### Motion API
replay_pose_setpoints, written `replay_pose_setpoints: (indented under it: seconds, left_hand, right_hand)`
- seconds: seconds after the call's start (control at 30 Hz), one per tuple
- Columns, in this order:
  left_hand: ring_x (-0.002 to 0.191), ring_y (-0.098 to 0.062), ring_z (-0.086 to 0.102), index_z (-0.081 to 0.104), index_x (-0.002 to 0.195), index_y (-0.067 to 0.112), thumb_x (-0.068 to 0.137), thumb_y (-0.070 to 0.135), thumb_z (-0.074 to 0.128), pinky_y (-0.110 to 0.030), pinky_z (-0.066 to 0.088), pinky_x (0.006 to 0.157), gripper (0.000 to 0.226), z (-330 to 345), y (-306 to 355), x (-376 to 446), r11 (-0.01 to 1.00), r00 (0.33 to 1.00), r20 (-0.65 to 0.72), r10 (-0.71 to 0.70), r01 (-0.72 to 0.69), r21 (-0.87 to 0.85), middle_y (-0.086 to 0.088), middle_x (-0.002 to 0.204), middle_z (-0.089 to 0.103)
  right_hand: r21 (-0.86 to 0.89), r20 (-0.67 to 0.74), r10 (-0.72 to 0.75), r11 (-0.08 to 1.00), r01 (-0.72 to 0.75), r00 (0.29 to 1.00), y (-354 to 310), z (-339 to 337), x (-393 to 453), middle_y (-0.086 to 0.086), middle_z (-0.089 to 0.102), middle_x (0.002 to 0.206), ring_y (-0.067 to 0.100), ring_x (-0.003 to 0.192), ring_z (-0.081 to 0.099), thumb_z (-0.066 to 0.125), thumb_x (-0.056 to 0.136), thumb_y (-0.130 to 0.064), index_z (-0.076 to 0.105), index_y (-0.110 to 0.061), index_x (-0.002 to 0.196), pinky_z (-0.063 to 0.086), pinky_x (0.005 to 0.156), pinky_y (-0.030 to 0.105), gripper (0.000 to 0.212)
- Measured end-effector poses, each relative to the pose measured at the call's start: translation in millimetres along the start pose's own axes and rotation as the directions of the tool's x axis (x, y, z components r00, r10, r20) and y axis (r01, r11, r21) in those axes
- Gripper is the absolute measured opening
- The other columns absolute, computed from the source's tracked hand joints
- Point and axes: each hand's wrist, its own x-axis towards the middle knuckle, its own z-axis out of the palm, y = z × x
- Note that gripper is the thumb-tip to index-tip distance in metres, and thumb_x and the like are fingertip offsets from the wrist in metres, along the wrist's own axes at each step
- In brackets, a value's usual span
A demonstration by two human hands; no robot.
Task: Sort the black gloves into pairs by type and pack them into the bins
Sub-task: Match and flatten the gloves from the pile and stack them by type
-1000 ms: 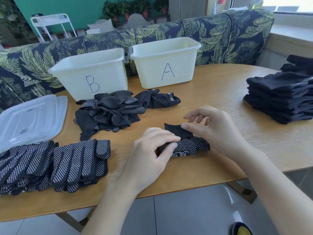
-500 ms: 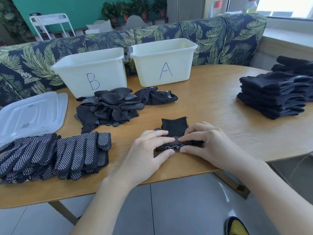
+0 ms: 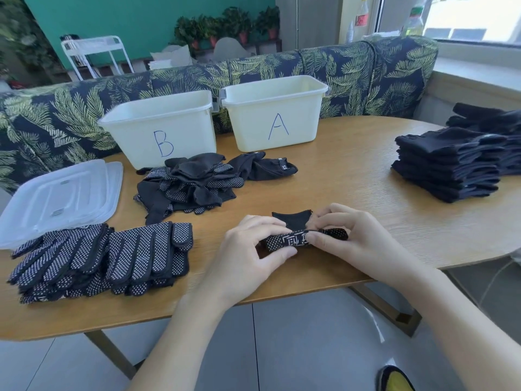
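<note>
My left hand (image 3: 248, 251) and right hand (image 3: 358, 244) are bare, no rings or watch showing. Both forearms are bare to the frame edge, with no sleeve in view. At five o'clock my shoe (image 3: 394, 380) shows: black with a yellow-green top.

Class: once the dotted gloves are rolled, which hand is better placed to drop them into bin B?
Probably left. Both hands grip the rolled dotted gloves, but the left hand is on the side of bin B; the right hand would cross over.
</note>
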Motion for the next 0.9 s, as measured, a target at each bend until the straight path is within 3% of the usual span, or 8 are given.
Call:
replay_pose_setpoints:
  seconds: [0.13, 0.2, 0.27, 0.43, 0.53, 0.67, 0.8, 0.9]
  left_hand:
    - [0.093, -0.004, 0.068, 0.076, 0.096, 0.035, 0.087, 0.031, 0.08, -0.02, 0.051, 0.083, 0.011, -9, 16, -2, 0.964, 0.991, 0.004, -0.137, 0.134, -0.231, 0.017, 0.094, 0.075]
    - [0.089, -0.009, 0.07, 0.076, 0.097, 0.033, 0.088, 0.028, 0.078, -0.025, 0.056, 0.078, 0.01, -14, 21, -3, 0.929, 0.985, 0.02, -0.171, 0.168, -0.33, 0.012, 0.091, 0.076]
    - [0.087, -0.011, 0.073, 0.078, 0.098, 0.028, 0.088, 0.024, 0.077, -0.028, 0.059, 0.077, 0.011, -20, 25, -5, 0.889, 0.979, 0.018, -0.201, 0.19, -0.417, 0.007, 0.091, 0.077]
    - [0.088, -0.014, 0.074, 0.077, 0.097, 0.03, 0.09, 0.024, 0.077, -0.037, 0.06, 0.079, 0.009, -32, 26, -13, 0.85, 0.969, -0.001, -0.248, 0.218, -0.48, 0.004, 0.091, 0.078]
    - [0.092, -0.017, 0.075, 0.077, 0.1, 0.027, 0.09, 0.025, 0.076, -0.045, 0.061, 0.084, 0.01, -43, 23, -20, 0.852, 0.965, -0.006, -0.263, 0.23, -0.471, 0.002, 0.095, 0.078]
    - [0.095, -0.012, 0.074, 0.074, 0.108, 0.026, 0.09, 0.025, 0.075, -0.041, 0.062, 0.085, 0.018, -57, 21, -33, 0.869, 0.959, -0.038, -0.281, 0.237, -0.433, 0.006, 0.099, 0.078]
    - [0.1, -0.018, 0.073, 0.057, 0.13, 0.032, 0.092, 0.013, 0.074, -0.035, 0.062, 0.077, 0.046, -69, 18, -51, 0.818, 0.951, -0.037, -0.306, 0.243, -0.521, 0.003, 0.111, 0.075]
    - [0.097, -0.028, 0.074, 0.043, 0.137, 0.039, 0.093, 0.006, 0.072, -0.044, 0.063, 0.074, 0.062, -74, 16, -64, 0.765, 0.942, -0.093, -0.323, 0.202, -0.612, -0.004, 0.113, 0.074]
  right_hand:
    - [0.221, -0.006, 0.036, 0.975, -0.034, 0.999, -19, -2, -7, -0.006, 0.077, 0.102, 0.01, 0.094, 0.071, 0.072, 0.091, -0.03, 0.076, -0.019, 0.095, 0.054, 0.086, 0.028, 0.013]
    - [0.3, -0.012, 0.048, 0.953, -0.042, 0.999, -28, -1, -9, 0.0, 0.078, 0.097, 0.021, 0.09, 0.073, 0.076, 0.086, -0.029, 0.076, -0.017, 0.098, 0.059, 0.085, 0.034, 0.018]
    - [0.333, -0.014, 0.056, 0.942, -0.048, 0.998, -35, 1, -10, -0.002, 0.079, 0.098, 0.017, 0.093, 0.074, 0.079, 0.081, -0.028, 0.076, -0.016, 0.102, 0.059, 0.089, 0.035, 0.025]
    - [0.328, -0.02, 0.05, 0.944, -0.04, 0.999, -51, 9, -9, -0.008, 0.078, 0.102, 0.01, 0.1, 0.073, 0.083, 0.076, -0.031, 0.075, -0.021, 0.106, 0.056, 0.092, 0.029, 0.032]
    - [0.332, 0.006, 0.062, 0.941, -0.061, 0.998, -60, 16, -6, -0.008, 0.078, 0.1, 0.01, 0.097, 0.074, 0.08, 0.083, -0.027, 0.076, -0.022, 0.104, 0.058, 0.089, 0.03, 0.023]
    - [0.308, 0.026, 0.094, 0.947, -0.098, 0.995, -70, 27, 2, -0.007, 0.079, 0.098, 0.011, 0.094, 0.074, 0.074, 0.091, -0.019, 0.077, -0.023, 0.104, 0.058, 0.087, 0.033, 0.013]
    - [0.386, 0.076, 0.119, 0.912, -0.139, 0.99, -81, 37, 12, -0.002, 0.079, 0.101, 0.017, 0.096, 0.075, 0.072, 0.093, -0.018, 0.076, -0.02, 0.107, 0.057, 0.091, 0.037, 0.015]
    - [0.409, 0.074, 0.118, 0.902, -0.138, 0.99, -89, 46, 19, -0.001, 0.079, 0.101, 0.018, 0.097, 0.075, 0.073, 0.091, -0.019, 0.075, -0.017, 0.108, 0.056, 0.094, 0.038, 0.018]
